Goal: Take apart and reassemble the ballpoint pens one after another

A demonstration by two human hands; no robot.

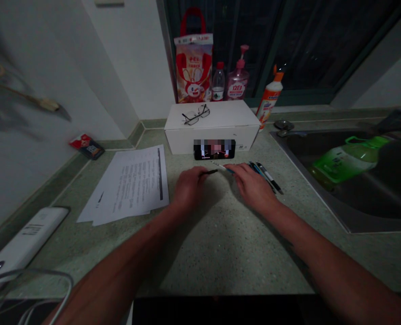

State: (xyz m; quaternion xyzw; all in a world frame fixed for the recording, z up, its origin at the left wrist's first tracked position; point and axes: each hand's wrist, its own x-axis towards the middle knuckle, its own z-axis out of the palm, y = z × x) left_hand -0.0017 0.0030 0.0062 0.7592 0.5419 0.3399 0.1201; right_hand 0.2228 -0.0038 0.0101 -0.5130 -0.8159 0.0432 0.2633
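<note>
My left hand (pixel 188 187) is closed in a pinch around a short, dark pen-like piece (pixel 211 172), whose end points to the right. Opposite it, my right hand (pixel 249 183) has its fingers closed on a slim pen part (pixel 221 166), pale toward the tip and blue near the fingers. A small gap separates the two pieces. Several pens (pixel 270 177) lie side by side on the counter, just right of my right hand and partly hidden by it. Behind both hands a phone (pixel 214 150) leans sideways against a white box (pixel 183 141).
Printed sheets (pixel 132 189) lie left of my left hand. Eyeglasses (pixel 196 115) rest on the box, with bottles (pixel 237 83) and a red bag (pixel 194 72) behind. At right, a sink (pixel 342 221) holds a green jug (pixel 347 160). A white appliance (pixel 27 239) and cable (pixel 63 274) are at left.
</note>
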